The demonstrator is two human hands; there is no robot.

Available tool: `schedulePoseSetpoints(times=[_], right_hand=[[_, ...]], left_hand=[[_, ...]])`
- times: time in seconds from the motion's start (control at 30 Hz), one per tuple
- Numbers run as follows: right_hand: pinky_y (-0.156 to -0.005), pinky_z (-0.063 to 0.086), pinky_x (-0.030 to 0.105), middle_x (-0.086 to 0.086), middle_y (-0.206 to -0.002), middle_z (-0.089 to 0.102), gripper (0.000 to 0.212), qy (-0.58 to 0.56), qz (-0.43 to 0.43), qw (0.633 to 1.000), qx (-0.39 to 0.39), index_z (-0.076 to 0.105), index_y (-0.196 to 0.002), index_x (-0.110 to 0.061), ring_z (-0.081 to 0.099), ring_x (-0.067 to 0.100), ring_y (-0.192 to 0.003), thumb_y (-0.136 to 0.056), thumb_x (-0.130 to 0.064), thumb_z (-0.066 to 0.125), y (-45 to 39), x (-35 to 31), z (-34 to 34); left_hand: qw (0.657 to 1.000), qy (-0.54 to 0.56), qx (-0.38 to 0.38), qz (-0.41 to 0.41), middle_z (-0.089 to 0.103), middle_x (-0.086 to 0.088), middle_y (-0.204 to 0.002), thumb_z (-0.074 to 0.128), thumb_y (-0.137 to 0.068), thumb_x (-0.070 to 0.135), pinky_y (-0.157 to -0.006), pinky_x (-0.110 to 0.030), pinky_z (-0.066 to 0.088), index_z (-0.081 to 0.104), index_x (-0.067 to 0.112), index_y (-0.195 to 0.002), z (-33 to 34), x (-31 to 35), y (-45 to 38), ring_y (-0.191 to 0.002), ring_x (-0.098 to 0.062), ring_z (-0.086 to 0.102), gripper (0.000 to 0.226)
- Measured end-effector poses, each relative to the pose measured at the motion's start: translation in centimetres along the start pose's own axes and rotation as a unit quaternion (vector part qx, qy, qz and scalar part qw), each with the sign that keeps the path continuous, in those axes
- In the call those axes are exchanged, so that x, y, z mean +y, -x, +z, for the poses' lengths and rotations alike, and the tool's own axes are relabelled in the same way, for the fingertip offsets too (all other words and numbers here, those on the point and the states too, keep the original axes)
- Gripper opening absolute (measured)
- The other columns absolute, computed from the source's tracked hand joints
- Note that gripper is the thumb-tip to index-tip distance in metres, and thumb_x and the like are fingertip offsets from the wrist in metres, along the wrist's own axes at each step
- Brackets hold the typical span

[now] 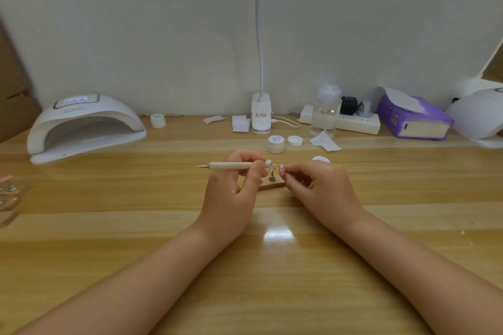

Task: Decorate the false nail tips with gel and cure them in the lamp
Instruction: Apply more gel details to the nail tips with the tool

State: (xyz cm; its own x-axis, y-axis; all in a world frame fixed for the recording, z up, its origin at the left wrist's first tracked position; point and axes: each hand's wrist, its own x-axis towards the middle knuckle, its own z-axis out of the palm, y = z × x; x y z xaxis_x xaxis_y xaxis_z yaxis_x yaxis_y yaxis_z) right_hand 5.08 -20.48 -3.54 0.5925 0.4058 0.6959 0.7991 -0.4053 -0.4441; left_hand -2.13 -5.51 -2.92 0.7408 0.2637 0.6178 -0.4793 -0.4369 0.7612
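Note:
My left hand point(234, 182) grips a cream nail-art pen point(231, 165) held level, its thin metal tip pointing left. My right hand point(315, 185) has curled fingers and pinches something very small at its fingertips near a pink false nail tip point(282, 168); what it holds is too small to tell. Between the hands a small wooden stand point(272, 184) with a metal holder point(271, 177) sits on the table. A white curing lamp point(84, 125) stands at the back left, display lit. A white gel jar point(276, 143) and its lid point(295, 141) lie behind the hands.
A clip desk lamp point(261, 117) stands at the back middle. Right of it are a clear bottle point(325, 114), a power strip point(353, 122), a purple tissue pack point(413, 117) and a second white lamp point(479, 114). Another jar point(158, 120) and paper wipes point(241, 122) lie behind.

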Motion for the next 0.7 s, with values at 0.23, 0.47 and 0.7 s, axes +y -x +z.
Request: schedulePoseSetpoints(times=[0.23,0.47,0.7], right_hand=[[-0.057,0.041,0.01,-0.019,-0.063,0.058,0.006,-0.016,0.041,0.999,0.018,0.075,-0.084,-0.016,0.057,0.001,-0.066,-0.083,-0.013,0.071,0.0,0.5,0.2],[-0.053,0.037,0.019,-0.014,-0.054,0.053,0.008,0.016,0.096,0.995,-0.024,0.075,-0.086,-0.025,0.05,0.007,-0.055,-0.085,-0.028,0.067,-0.2,0.9,0.4],[-0.06,0.043,0.027,-0.017,-0.048,0.045,0.011,0.053,0.156,0.983,-0.077,0.075,-0.089,-0.029,0.046,0.004,-0.056,-0.085,-0.032,0.064,-0.5,1.5,0.7]], left_hand=[[1.0,0.004,0.017,-0.002,0.067,0.003,-0.076,0.05,-0.089,0.026,-0.065,-0.008,0.043,0.056,0.029,-0.085,0.1,-0.1,0.0,-0.072,-0.004,0.062,0.008],[1.0,-0.002,0.012,-0.002,0.066,0.004,-0.075,0.05,-0.089,0.026,-0.065,-0.009,0.044,0.055,0.032,-0.085,0.1,-0.3,0.0,-0.072,-0.003,0.062,0.009],[1.0,-0.004,0.004,-0.005,0.066,0.005,-0.076,0.05,-0.088,0.026,-0.066,-0.009,0.045,0.055,0.031,-0.085,0.1,-0.4,0.0,-0.074,0.0,0.062,0.008]])
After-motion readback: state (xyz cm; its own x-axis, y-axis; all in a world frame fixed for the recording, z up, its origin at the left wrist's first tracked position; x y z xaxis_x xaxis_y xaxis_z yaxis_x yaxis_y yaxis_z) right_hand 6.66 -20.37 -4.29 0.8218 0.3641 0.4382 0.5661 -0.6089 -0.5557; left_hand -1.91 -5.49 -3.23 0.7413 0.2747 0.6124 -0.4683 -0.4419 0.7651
